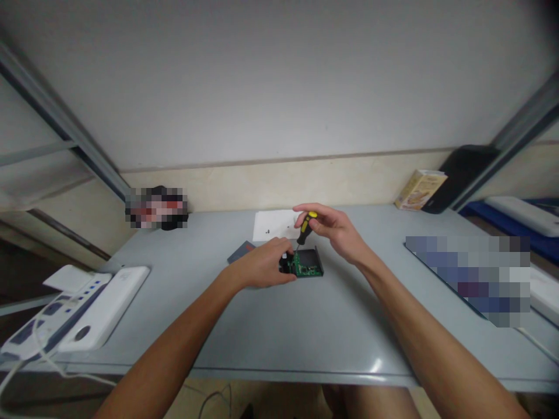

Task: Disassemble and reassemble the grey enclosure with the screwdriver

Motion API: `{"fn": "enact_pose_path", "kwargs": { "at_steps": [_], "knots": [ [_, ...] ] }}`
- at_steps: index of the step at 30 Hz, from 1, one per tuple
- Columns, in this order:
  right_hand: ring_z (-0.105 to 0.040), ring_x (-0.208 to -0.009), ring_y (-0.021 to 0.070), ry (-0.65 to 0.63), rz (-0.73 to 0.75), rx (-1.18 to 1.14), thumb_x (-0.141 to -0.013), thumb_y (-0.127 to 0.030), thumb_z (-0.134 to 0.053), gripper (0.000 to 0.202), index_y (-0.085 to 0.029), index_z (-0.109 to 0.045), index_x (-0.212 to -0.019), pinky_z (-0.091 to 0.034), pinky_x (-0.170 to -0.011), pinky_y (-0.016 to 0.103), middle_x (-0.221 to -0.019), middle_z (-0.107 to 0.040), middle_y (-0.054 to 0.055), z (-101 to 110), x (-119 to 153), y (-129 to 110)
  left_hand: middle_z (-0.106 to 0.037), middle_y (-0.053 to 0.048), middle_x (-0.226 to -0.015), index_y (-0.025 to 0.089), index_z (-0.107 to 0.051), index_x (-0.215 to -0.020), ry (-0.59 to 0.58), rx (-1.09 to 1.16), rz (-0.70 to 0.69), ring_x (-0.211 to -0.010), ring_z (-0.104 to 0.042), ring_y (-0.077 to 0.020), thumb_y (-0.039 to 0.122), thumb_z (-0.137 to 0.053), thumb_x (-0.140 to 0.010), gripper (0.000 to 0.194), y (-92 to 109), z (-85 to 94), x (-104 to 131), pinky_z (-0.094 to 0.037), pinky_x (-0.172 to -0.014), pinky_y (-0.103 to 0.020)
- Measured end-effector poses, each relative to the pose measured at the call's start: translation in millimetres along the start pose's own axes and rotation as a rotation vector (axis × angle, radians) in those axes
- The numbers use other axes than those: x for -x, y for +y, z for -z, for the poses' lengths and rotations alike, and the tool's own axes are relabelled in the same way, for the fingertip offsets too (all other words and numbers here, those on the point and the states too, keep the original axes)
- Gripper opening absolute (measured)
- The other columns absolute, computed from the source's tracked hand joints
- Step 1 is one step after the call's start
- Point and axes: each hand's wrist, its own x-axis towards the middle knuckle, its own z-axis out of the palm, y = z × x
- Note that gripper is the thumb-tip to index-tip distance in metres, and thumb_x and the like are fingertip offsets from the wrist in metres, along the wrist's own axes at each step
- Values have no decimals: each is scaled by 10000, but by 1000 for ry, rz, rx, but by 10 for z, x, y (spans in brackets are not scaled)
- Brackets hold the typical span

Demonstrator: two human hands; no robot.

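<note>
In the middle of the grey table lies a small device [308,265] with a green circuit board and a black frame. My left hand [267,263] grips its left end, fingers over the far side and thumb along the near edge. A screwdriver [307,228] with a black and yellow handle is pinched in my right hand [334,227]. It leans, with its tip down at the far left part of the board; whether it sits in a screw is too small to tell. Behind the device is a white paper [271,224] with a few tiny dark pieces on it.
A dark flat card [240,251] lies partly behind my left hand. To the left are a power strip [52,320] and a white power bank [107,308] with cables. A yellow box [420,190] stands at the back right, near a blurred-out flat item [467,279].
</note>
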Motion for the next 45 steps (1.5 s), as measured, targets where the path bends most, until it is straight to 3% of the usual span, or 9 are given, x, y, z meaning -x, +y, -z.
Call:
{"fn": "enact_pose_path", "kwargs": {
  "at_steps": [5,11,17,21,24,28,32,38,45],
  "knots": [
    [-630,-1019,239,107,47,85,-944,-445,-666,219,-241,-745,-932,-509,-859,393,-1109,-693,80,-43,10,15,-635,-79,-1127,223,-573,-1109,8,2,3,-1062,-609,-277,374,-777,-821,384,-4,5,6,-492,-933,-410],
    [-646,-928,217,38,2,-3,-937,-381,-678,273,-267,-727,-1181,-502,-876,401,-1006,-712,46,-19,2,8,-638,-77,-1102,218,-574,-1094,-6,-21,-1,-1042,-612,-277,383,-778,-823,377,14,16,5,-492,-911,-402],
    [-629,-964,216,127,77,158,-927,-403,-702,159,-257,-743,-974,-499,-881,377,-1032,-663,53,-65,10,14,-634,-73,-1107,217,-571,-1103,5,-37,8,-1063,-615,-277,397,-783,-825,393,-10,-8,2,-487,-926,-390],
    [-652,-958,221,77,52,40,-930,-358,-701,341,-298,-678,-1265,-510,-909,406,-996,-695,40,-31,3,44,-629,-67,-1105,222,-564,-1087,-5,-44,-4,-1068,-615,-276,401,-778,-829,380,-3,10,0,-488,-923,-387],
    [-646,-1030,233,26,25,-2,-980,-377,-626,210,-270,-723,-1131,-499,-934,419,-1096,-713,59,-10,8,56,-630,-67,-1104,225,-559,-1087,-9,-45,-1,-1064,-611,-278,396,-778,-828,380,12,28,2,-489,-911,-385],
    [-625,-998,225,154,80,111,-920,-394,-712,145,-257,-754,-936,-515,-842,381,-1071,-668,64,-42,7,54,-629,-66,-1092,223,-566,-1091,2,-37,5,-1050,-609,-274,394,-778,-824,382,8,20,4,-487,-902,-384],
    [-649,-960,219,117,25,-19,-908,-353,-709,265,-279,-735,-1162,-521,-869,393,-999,-705,46,-43,-9,52,-628,-67,-1099,225,-571,-1089,1,-32,3,-1058,-603,-275,397,-781,-819,383,-6,8,-1,-484,-906,-389],
    [-647,-976,213,167,8,-53,-897,-381,-728,156,-236,-768,-939,-516,-833,357,-1080,-716,58,-38,2,92,-631,-68,-1094,213,-566,-1098,-3,-41,-1,-1052,-606,-275,380,-784,-822,389,11,14,-6,-479,-901,-378],
    [-667,-1001,221,74,-40,-131,-924,-376,-687,268,-241,-734,-1151,-509,-914,389,-1070,-738,59,-12,5,119,-634,-66,-1103,217,-570,-1083,-8,-47,7,-1056,-607,-277,394,-787,-823,382,17,27,1,-481,-910,-377]
  ]
}}
